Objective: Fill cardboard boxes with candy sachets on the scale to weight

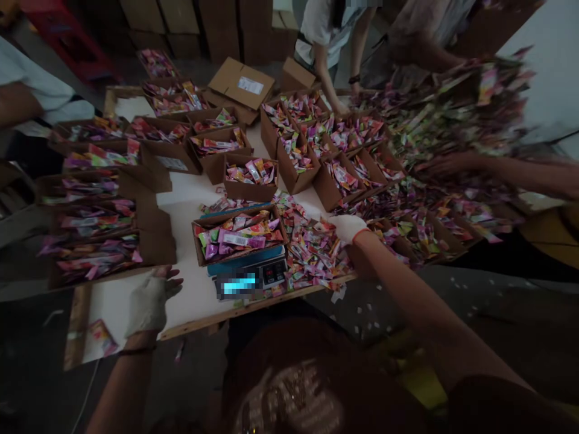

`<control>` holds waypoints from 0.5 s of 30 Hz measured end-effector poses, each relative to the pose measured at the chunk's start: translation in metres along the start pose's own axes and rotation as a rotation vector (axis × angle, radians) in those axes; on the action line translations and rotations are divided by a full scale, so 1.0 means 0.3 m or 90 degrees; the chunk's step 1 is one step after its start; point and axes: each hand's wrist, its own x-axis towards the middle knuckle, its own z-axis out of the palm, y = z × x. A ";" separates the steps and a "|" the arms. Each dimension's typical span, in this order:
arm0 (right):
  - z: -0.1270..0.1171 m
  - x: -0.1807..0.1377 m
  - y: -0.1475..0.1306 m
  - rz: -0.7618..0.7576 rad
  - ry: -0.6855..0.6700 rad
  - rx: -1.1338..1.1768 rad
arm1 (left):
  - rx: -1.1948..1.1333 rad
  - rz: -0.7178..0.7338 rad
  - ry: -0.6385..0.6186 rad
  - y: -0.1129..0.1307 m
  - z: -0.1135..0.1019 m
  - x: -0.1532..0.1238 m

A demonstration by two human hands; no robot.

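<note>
My left hand, in a pale glove with bare fingertips, is over the near left of the white tabletop. Its fingers are apart and nothing is in them. My right hand, in a white glove with an orange cuff, reaches to the right edge of a loose pile of candy packets; its fingers are mostly hidden, so I cannot tell if they hold anything. Between my hands, a cardboard box full of colourful packets rests on a blue-sided digital scale. Another filled box stands just behind it.
Filled boxes line the left side, and more filled boxes stand at the back right. A large packet heap covers the far right, where co-workers' arms reach in. A folded carton lies at the back. One packet lies near the left corner.
</note>
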 end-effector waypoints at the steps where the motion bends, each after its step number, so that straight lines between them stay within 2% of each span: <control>1: -0.021 -0.010 -0.001 -0.009 0.008 -0.014 | 0.002 0.025 0.002 0.016 0.016 -0.012; 4: -0.083 -0.040 -0.034 -0.016 0.030 -0.049 | -0.007 0.079 0.005 0.071 0.074 -0.031; 6: -0.129 -0.068 -0.091 -0.061 0.093 -0.021 | 0.014 0.121 0.006 0.111 0.114 -0.034; 9: -0.198 -0.118 -0.247 -0.243 0.231 0.119 | 0.139 0.187 -0.019 0.169 0.169 -0.031; 10: -0.216 -0.130 -0.317 -0.315 0.249 0.157 | 0.189 0.202 -0.025 0.186 0.185 -0.031; 12: -0.237 -0.139 -0.471 -0.427 0.222 0.178 | 0.261 0.218 -0.021 0.212 0.210 -0.034; 15: -0.246 -0.107 -0.675 -0.446 0.116 0.101 | 0.302 0.236 -0.003 0.220 0.222 -0.046</control>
